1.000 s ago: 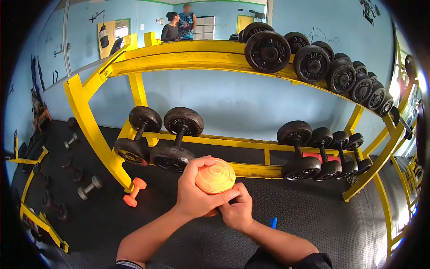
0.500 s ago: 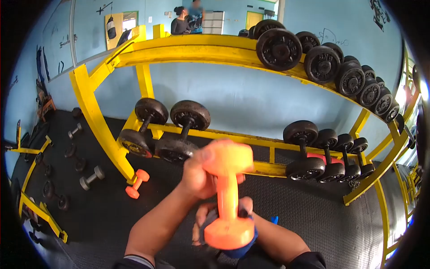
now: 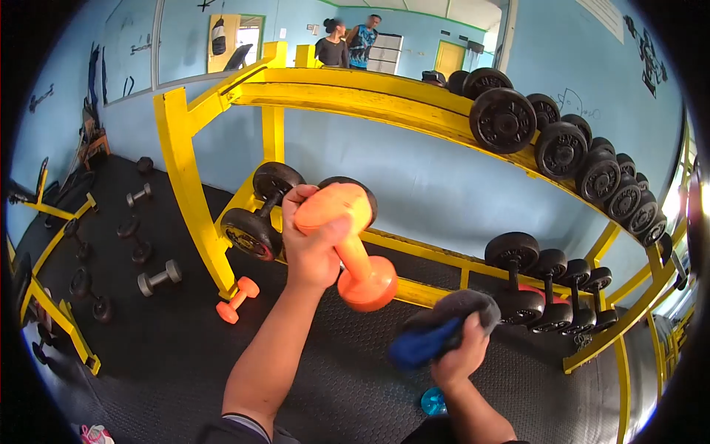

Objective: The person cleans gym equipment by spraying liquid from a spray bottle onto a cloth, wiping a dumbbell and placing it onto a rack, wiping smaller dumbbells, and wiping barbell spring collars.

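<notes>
Over on the far left, a pink-patterned shoe (image 3: pixel 96 434) is peeking in at the bottom, and dark dumbbells (image 3: pixel 103 309) are lying about on the black floor mat (image 3: pixel 170 348). A grey dumbbell (image 3: pixel 160 278) is lying nearer the yellow rack (image 3: pixel 181 163), and a floor-level orange dumbbell (image 3: pixel 237 300) is resting just beside its left leg. The rack is holding worn black dumbbells (image 3: pixel 251 233) down low. In front of them, the left hand (image 3: pixel 314 248) is wrapping fingers and thumb around the upper end of the raised orange dumbbell (image 3: pixel 356 259), which is tilting in mid-air and hiding much of the weight behind it. Two people (image 3: pixel 363 44) are showing above the top bar. A see-through blue thing (image 3: pixel 433 401), perhaps a bottle, is sitting on the mat; I cannot tell its contents. The right hand (image 3: pixel 462 355) is clutching a blurred grey-and-blue cloth (image 3: pixel 444 329), its fingers bunching tightly, and the cloth is overlapping the lower rail. Farther right, more black dumbbells (image 3: pixel 562 150) are lining both levels.
</notes>
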Tool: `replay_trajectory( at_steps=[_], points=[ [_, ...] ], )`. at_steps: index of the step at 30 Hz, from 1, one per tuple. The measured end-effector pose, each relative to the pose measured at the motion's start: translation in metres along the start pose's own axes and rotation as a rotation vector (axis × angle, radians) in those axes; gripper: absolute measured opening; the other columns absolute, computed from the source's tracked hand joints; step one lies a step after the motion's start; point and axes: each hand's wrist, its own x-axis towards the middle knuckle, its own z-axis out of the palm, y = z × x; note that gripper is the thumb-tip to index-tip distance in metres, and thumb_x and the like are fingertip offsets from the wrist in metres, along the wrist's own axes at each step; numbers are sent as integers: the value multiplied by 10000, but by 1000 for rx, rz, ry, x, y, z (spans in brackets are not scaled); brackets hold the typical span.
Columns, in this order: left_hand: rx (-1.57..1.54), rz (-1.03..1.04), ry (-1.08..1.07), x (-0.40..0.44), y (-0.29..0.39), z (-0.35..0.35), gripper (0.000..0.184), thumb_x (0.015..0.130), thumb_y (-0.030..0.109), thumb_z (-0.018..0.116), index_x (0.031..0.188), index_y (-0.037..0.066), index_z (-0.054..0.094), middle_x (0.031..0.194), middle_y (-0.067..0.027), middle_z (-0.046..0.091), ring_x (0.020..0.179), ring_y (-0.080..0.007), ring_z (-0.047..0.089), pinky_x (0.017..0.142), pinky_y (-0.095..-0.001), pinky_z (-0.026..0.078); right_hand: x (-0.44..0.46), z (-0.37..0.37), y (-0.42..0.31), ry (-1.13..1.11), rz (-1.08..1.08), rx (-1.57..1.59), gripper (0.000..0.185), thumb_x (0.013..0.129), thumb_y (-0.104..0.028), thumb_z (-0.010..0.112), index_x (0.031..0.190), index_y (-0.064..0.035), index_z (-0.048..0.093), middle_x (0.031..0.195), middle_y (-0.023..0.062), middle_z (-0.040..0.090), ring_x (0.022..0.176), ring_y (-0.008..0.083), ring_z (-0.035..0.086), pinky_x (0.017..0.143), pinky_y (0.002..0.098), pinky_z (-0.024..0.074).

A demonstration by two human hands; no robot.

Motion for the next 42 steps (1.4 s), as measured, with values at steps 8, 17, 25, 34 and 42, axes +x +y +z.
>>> replay_trajectory(
  at_steps=[8,17,25,34,42],
  points=[
    [33,-279,59,-27,-13,28,572,662,-59,749,1080,50,375,1005,-118,560,913,-191,613,803,-327,537,14,15,64,-382,-862,-846,508,618,-141,687,1105,-42,583,1180,199,518,1066,369,523,940,460,411],
    [-180,-338,104,-26,-29,20,411,776,149,664,1088,94,402,1037,-140,572,920,-241,610,738,-415,555,18,-12,79,-300,687,584,470,911,-449,459,1183,-72,523,1110,141,599,996,238,593,901,366,476],
    [724,242,-236,-31,-49,-11,642,565,158,856,1057,53,457,1085,-145,518,1042,-259,536,888,-385,446,10,6,34,-203,718,140,297,888,-168,545,1139,-10,559,1059,80,613,971,188,579,879,322,443],
    [1193,-400,-498,-68,-57,-103,704,462,312,880,994,52,499,998,-136,546,949,-291,551,826,-360,448,12,11,32,-808,372,-687,305,791,-127,579,1064,7,587,913,112,656,855,217,626,783,335,480],
    [1667,-883,-486,-127,-94,-271,687,460,334,844,1006,32,557,1033,-185,539,995,-344,529,849,-398,454,3,8,54,-1596,378,-1196,315,782,-270,653,899,3,546,782,232,620,814,421,598,709,478,465]
  ],
)
